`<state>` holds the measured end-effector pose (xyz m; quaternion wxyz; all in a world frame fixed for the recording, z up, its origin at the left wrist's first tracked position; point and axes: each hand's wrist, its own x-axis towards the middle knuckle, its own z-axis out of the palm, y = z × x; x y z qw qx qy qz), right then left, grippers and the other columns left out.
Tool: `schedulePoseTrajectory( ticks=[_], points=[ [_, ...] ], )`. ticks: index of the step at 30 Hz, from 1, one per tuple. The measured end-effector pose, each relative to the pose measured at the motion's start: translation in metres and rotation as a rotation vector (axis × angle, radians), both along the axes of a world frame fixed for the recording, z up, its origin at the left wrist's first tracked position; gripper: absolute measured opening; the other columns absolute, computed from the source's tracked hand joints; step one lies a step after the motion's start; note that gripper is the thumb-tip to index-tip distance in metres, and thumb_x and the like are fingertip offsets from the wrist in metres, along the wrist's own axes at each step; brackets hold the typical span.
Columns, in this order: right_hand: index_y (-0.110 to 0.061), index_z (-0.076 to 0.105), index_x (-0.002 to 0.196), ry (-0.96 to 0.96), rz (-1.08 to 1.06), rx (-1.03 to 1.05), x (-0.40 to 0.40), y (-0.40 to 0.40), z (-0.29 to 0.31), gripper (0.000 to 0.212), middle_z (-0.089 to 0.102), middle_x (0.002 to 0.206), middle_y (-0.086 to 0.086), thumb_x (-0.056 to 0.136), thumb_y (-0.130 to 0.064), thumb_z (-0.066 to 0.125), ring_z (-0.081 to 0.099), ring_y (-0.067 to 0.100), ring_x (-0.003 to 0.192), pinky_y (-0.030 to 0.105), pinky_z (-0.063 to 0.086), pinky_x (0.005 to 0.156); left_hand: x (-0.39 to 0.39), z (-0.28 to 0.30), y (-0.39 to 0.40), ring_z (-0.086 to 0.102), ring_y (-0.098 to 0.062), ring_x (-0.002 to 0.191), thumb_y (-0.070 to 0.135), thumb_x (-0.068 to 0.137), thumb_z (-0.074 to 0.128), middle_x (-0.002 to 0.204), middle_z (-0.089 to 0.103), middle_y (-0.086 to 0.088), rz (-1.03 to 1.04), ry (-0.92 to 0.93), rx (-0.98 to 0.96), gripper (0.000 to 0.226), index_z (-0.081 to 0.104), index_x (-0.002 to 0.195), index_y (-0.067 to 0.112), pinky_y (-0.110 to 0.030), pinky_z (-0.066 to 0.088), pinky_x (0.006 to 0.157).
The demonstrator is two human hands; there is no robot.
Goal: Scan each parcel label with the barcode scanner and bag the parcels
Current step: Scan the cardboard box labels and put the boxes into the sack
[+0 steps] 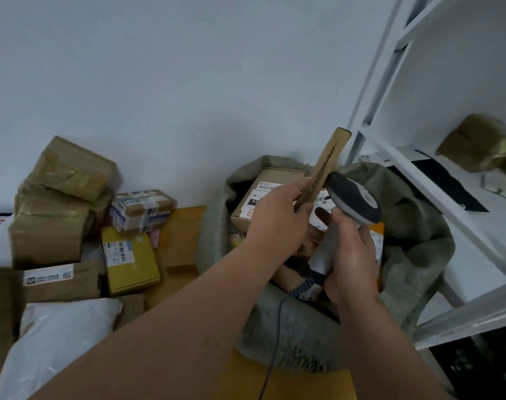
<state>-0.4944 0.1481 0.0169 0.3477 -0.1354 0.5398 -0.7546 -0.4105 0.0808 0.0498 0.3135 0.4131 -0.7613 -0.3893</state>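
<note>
My left hand [277, 217] grips a thin flat cardboard parcel [326, 166], held edge-on and tilted up to the right above the sack. My right hand [349, 255] holds the grey and black barcode scanner [352, 200] by its handle, head right beside the parcel's hidden face. Its coiled cable [274, 327] trails down towards me. Below both hands a grey-green woven sack [413, 226] stands open, and inside lies a brown labelled box [263, 197] among other parcels.
A pile of taped cardboard parcels [61, 203], a yellow box [130, 261] and a white poly mailer [52, 342] lie on the floor at left. White shelving [436, 180] stands at right with a wrapped parcel [482, 142] on it. A white wall is behind.
</note>
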Motion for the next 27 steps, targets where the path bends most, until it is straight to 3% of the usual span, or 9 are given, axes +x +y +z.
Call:
schedulePoseTrajectory(
  ticks=[3,5,7,9,12,15,18,23,27],
  points=[
    [-0.025,0.053,0.136,-0.075,-0.065,0.046,-0.023,-0.01,-0.002,0.047,0.067,0.124,0.001,0.091,-0.032,0.064,0.067,0.022,0.11,0.046,0.057,0.092,-0.018,-0.004,-0.003,0.049,-0.017,0.127,0.013,0.099,0.047,0.139,0.055,0.001,-0.106,-0.138,0.012,0.049,0.044,0.145,0.03,-0.023,0.036,0.104],
    [-0.022,0.051,0.129,-0.091,-0.119,0.088,-0.035,-0.017,-0.01,0.044,0.066,0.12,0.002,0.09,-0.037,0.065,0.065,0.023,0.11,0.05,0.054,0.097,-0.026,-0.012,-0.007,0.04,-0.017,0.136,0.011,0.1,0.045,0.15,0.043,0.001,-0.178,-0.217,0.074,0.054,0.036,0.15,0.03,-0.013,0.025,0.098],
    [-0.026,0.048,0.124,-0.083,-0.18,0.139,-0.043,-0.019,-0.02,0.038,0.064,0.118,0.0,0.092,-0.04,0.063,0.063,0.022,0.11,0.048,0.052,0.1,-0.03,-0.022,-0.012,0.043,-0.02,0.132,0.009,0.099,0.044,0.149,0.043,-0.002,-0.213,-0.282,0.157,0.057,0.036,0.15,0.032,-0.011,0.029,0.093],
    [-0.027,0.049,0.127,-0.056,-0.218,0.174,-0.045,-0.018,-0.027,0.044,0.063,0.12,-0.001,0.089,-0.045,0.063,0.062,0.021,0.111,0.047,0.05,0.102,-0.031,-0.031,-0.015,0.047,-0.022,0.129,0.01,0.098,0.044,0.149,0.044,-0.004,-0.242,-0.345,0.218,0.057,0.037,0.149,0.034,-0.02,0.039,0.1],
    [-0.028,0.05,0.128,-0.047,-0.241,0.191,-0.049,-0.019,-0.033,0.047,0.063,0.119,-0.004,0.086,-0.046,0.064,0.061,0.018,0.111,0.044,0.048,0.103,-0.031,-0.041,-0.014,0.039,-0.021,0.138,0.011,0.099,0.046,0.152,0.04,-0.002,-0.27,-0.394,0.258,0.053,0.04,0.148,0.031,-0.023,0.031,0.106],
    [-0.028,0.05,0.128,-0.028,-0.219,0.213,-0.055,-0.024,-0.031,0.04,0.061,0.118,-0.006,0.093,-0.04,0.063,0.058,0.017,0.112,0.039,0.047,0.101,-0.027,-0.046,-0.016,0.04,-0.02,0.137,0.012,0.099,0.047,0.151,0.042,0.0,-0.22,-0.408,0.236,0.051,0.042,0.147,0.028,-0.029,0.032,0.112],
    [-0.029,0.049,0.121,0.046,-0.176,0.262,-0.056,-0.027,-0.032,0.035,0.06,0.116,-0.006,0.092,-0.043,0.062,0.057,0.017,0.11,0.039,0.047,0.099,-0.018,-0.045,-0.023,0.035,-0.017,0.137,0.022,0.098,0.046,0.149,0.042,0.01,-0.064,-0.545,0.032,0.048,0.044,0.143,0.035,-0.042,0.026,0.113],
    [-0.031,0.053,0.109,0.301,-0.208,0.27,-0.037,-0.024,-0.029,0.02,0.065,0.105,-0.009,0.093,-0.035,0.064,0.063,0.015,0.105,0.041,0.051,0.095,0.006,-0.046,-0.035,0.03,-0.015,0.139,0.028,0.096,0.051,0.148,0.042,0.012,0.1,-0.501,-0.034,0.044,0.051,0.138,0.036,-0.043,0.02,0.116],
    [-0.032,0.055,0.108,0.454,-0.061,0.243,-0.01,-0.022,-0.014,0.015,0.067,0.096,-0.007,0.095,-0.035,0.062,0.063,0.004,0.09,0.025,0.047,0.075,0.031,-0.046,-0.039,0.028,-0.013,0.139,0.031,0.096,0.05,0.151,0.038,0.014,0.165,-0.548,-0.016,0.045,0.047,0.14,0.041,-0.041,0.017,0.112]
  ],
)
